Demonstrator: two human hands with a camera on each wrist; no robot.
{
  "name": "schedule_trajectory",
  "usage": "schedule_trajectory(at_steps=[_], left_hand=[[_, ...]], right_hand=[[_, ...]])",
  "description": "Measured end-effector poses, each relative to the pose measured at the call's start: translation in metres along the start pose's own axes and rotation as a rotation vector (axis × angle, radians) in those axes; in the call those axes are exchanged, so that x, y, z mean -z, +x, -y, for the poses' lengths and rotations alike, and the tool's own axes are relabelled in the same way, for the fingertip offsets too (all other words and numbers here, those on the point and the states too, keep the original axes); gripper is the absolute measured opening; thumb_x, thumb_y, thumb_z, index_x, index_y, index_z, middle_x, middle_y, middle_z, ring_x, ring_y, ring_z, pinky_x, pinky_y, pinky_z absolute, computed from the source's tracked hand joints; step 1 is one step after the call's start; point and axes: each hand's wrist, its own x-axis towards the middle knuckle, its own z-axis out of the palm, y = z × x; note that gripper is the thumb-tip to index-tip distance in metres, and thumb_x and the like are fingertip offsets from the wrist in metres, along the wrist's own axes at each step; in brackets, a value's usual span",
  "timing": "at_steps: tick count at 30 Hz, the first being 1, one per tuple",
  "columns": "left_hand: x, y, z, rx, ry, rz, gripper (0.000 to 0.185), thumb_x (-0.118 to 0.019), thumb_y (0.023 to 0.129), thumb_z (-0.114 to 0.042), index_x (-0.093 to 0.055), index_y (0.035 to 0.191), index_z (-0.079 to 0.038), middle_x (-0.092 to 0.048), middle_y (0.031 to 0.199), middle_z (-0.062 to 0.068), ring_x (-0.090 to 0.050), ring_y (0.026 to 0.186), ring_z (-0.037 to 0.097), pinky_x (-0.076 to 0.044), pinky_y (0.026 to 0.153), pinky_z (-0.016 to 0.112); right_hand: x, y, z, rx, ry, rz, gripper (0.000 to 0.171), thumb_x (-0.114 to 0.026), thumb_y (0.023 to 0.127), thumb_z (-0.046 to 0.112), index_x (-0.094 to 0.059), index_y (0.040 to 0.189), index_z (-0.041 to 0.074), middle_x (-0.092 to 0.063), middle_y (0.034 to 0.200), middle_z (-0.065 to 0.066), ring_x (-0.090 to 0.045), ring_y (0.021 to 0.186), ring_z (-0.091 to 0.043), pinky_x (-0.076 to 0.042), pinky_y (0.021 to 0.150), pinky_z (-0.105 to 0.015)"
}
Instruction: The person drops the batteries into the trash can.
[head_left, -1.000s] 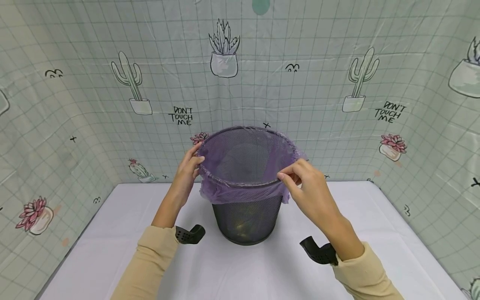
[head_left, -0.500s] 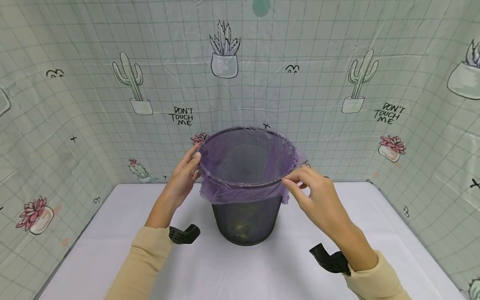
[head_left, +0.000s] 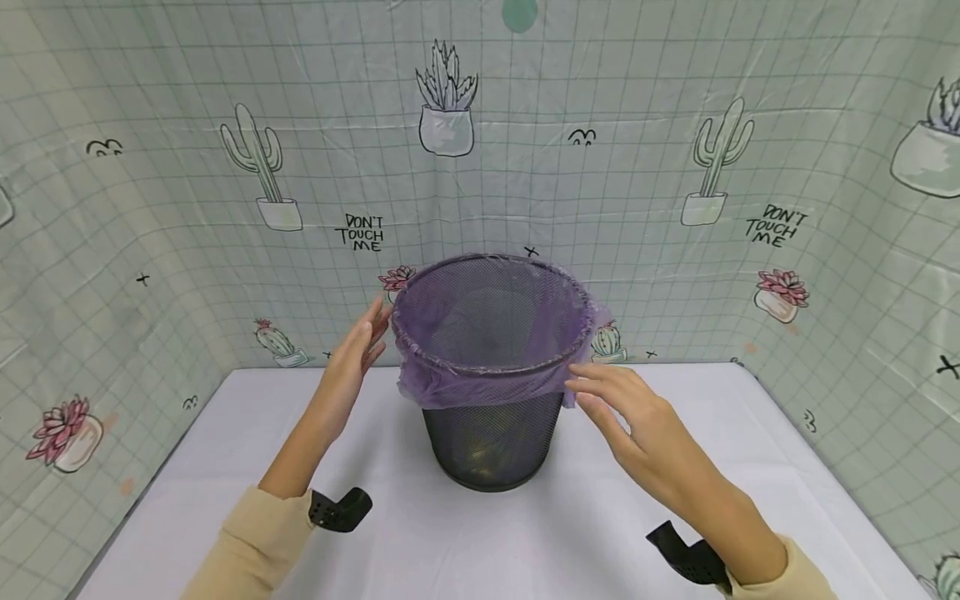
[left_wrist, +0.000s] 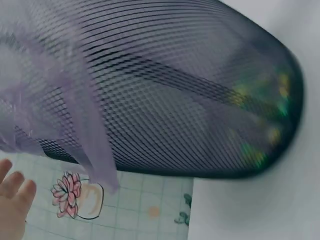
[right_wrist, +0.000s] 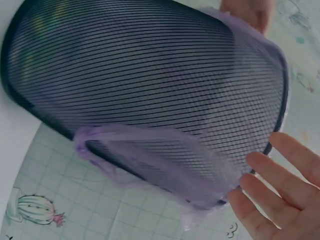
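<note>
A black mesh wastebasket [head_left: 491,446] stands upright on the white table. A thin purple bin liner [head_left: 487,388] lines it and is folded out over the rim, hanging as a loose cuff around the outside. My left hand [head_left: 348,367] is beside the rim on the left, fingers extended and holding nothing. On the right, my right hand [head_left: 637,417] has its fingers spread right at the liner's cuff, with nothing pinched. In the right wrist view the liner's edge [right_wrist: 140,132] hangs in a loose loop along the mesh.
The white tabletop [head_left: 450,550] surrounds the basket. Behind and on both sides hangs a grid-patterned cloth [head_left: 615,67] printed with cacti and lettering. Black curved mounts [head_left: 341,510] stick out from both wrists.
My right hand has let go of the rim and moved down and right, its fingers spreading. My left hand has drawn away from the rim to the left. The basket stays in place.
</note>
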Motion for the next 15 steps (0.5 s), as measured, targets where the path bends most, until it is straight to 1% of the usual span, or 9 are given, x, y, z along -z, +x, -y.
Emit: schedule_trajectory(at_steps=[2,5,7,9,10,12,14,15], left_hand=[[-0.001,-0.012,-0.002,-0.021,0.080,0.018,0.055,-0.017,0.102,-0.037,-0.010,0.151,-0.012,-0.014,0.156,0.009,-0.010,0.144,0.024,-0.010,0.114,0.050],[-0.004,-0.032,-0.002,-0.026,0.222,0.037,0.053,-0.018,0.102,-0.033,-0.012,0.150,-0.013,-0.012,0.156,0.008,-0.006,0.144,0.029,-0.007,0.110,0.059],[-0.007,-0.044,-0.002,-0.035,0.330,0.046,0.051,-0.022,0.102,-0.030,-0.015,0.150,-0.014,-0.012,0.156,0.008,-0.005,0.143,0.030,-0.007,0.108,0.062],[-0.010,-0.055,-0.001,-0.065,0.441,0.059,0.050,-0.027,0.102,-0.025,-0.017,0.150,-0.016,-0.013,0.156,0.006,-0.006,0.144,0.031,-0.010,0.108,0.063],[-0.011,-0.060,-0.001,-0.087,0.509,0.068,0.051,-0.030,0.101,-0.023,-0.017,0.150,-0.017,-0.014,0.156,0.005,-0.006,0.144,0.030,-0.012,0.108,0.062],[-0.014,-0.069,-0.001,-0.142,0.659,0.087,0.053,-0.036,0.100,-0.022,-0.018,0.150,-0.018,-0.015,0.156,0.003,-0.007,0.144,0.028,-0.014,0.110,0.057],[-0.017,-0.076,-0.001,-0.193,0.811,0.109,0.057,-0.041,0.098,-0.025,-0.018,0.150,-0.020,-0.016,0.156,0.002,-0.010,0.144,0.026,-0.011,0.115,0.046],[-0.018,-0.079,-0.001,-0.226,0.883,0.117,0.059,-0.044,0.097,-0.028,-0.018,0.150,-0.020,-0.017,0.156,0.002,-0.012,0.144,0.026,-0.012,0.115,0.044]], right_hand=[[-0.001,-0.007,-0.002,-0.016,-0.018,0.034,0.032,-0.048,0.096,0.015,-0.057,0.126,0.014,-0.050,0.137,0.000,-0.041,0.129,-0.020,-0.032,0.103,-0.039],[-0.002,-0.017,-0.005,-0.008,-0.058,0.067,0.040,-0.049,0.096,0.018,-0.048,0.136,0.018,-0.039,0.146,0.001,-0.033,0.135,-0.019,-0.021,0.112,-0.028],[-0.004,-0.024,-0.007,0.035,-0.091,0.072,0.046,-0.051,0.094,0.019,-0.044,0.139,0.018,-0.034,0.149,0.000,-0.029,0.138,-0.021,-0.012,0.113,-0.020],[-0.006,-0.029,-0.010,0.093,-0.132,0.067,0.052,-0.054,0.093,0.023,-0.039,0.142,0.018,-0.031,0.151,-0.003,-0.026,0.139,-0.024,-0.004,0.111,-0.014],[-0.008,-0.031,-0.011,0.123,-0.155,0.069,0.055,-0.055,0.092,0.026,-0.037,0.143,0.017,-0.029,0.152,-0.004,-0.025,0.140,-0.025,-0.002,0.111,-0.014],[-0.011,-0.035,-0.014,0.178,-0.207,0.078,0.060,-0.054,0.092,0.034,-0.034,0.145,0.014,-0.026,0.153,-0.005,-0.023,0.141,-0.026,0.000,0.113,-0.017],[-0.015,-0.040,-0.018,0.221,-0.261,0.091,0.064,-0.049,0.092,0.044,-0.032,0.145,0.011,-0.024,0.154,-0.006,-0.021,0.141,-0.027,0.001,0.114,-0.021],[-0.018,-0.042,-0.020,0.241,-0.285,0.098,0.067,-0.046,0.093,0.048,-0.032,0.145,0.010,-0.024,0.154,-0.008,-0.019,0.142,-0.028,0.002,0.115,-0.024]])
